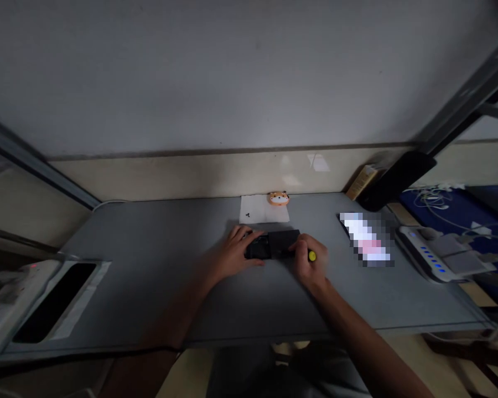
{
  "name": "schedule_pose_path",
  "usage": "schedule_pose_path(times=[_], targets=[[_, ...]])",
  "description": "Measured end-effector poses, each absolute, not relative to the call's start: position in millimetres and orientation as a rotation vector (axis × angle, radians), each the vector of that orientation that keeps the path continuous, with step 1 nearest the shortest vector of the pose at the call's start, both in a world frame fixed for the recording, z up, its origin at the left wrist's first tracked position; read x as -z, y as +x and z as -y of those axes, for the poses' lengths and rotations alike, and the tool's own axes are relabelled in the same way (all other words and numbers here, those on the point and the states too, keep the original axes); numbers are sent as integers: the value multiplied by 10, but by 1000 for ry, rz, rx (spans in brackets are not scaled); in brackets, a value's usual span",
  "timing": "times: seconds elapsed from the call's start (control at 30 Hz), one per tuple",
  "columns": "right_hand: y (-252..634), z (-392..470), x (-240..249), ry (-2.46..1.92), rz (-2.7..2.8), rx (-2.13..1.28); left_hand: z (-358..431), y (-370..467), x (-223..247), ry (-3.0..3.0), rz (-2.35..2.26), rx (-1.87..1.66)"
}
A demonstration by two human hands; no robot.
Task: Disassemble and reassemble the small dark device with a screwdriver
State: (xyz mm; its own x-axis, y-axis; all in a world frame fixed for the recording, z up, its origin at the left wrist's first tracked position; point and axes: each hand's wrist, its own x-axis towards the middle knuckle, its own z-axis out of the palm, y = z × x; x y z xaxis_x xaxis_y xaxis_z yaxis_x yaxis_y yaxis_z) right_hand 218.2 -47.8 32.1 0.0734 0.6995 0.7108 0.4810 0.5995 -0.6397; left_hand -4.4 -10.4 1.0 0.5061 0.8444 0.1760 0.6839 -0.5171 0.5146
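Observation:
A flat black rectangular device (283, 242) lies on the grey desk in front of me. Its left part looks like an exposed, darker inside, though detail is too dim to make out. My left hand (238, 251) grips that left end, fingers along the far edge and thumb along the near one. Over the right end, my right hand (309, 257) is closed round a screwdriver (312, 256), whose yellow butt end sticks out of the fist. Its tip is hard to see against the black surface. Just behind, several tiny dark screws (248, 215) rest on a white paper (257, 209).
An orange animal-faced case (278, 198) sits on the paper's back edge. To the right are a lit phone (365, 237), a power strip (440, 254) with plugs, a black cylindrical object (398, 179) and a gold box (362, 182). A dark phone (56, 301) lies at left.

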Motion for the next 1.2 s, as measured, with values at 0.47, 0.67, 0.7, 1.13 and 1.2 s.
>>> schedule_pose_path(times=[0.47,0.67,0.7,1.13,1.2], targets=[[2346,289,-419,-1401,900,-455,77,-121,-97,2381,-1307,-592],[2350,256,-388,-1419,854,-499,102,-106,-105,2396,-1273,-595],[2353,246,-380,-1420,846,-504,102,-104,-99,2401,-1259,-600],[2350,244,-326,-1298,1017,-424,105,-120,-168,2411,-1245,-652],[2334,249,-329,-1296,1037,-420,105,-124,-165,2416,-1251,-654]])
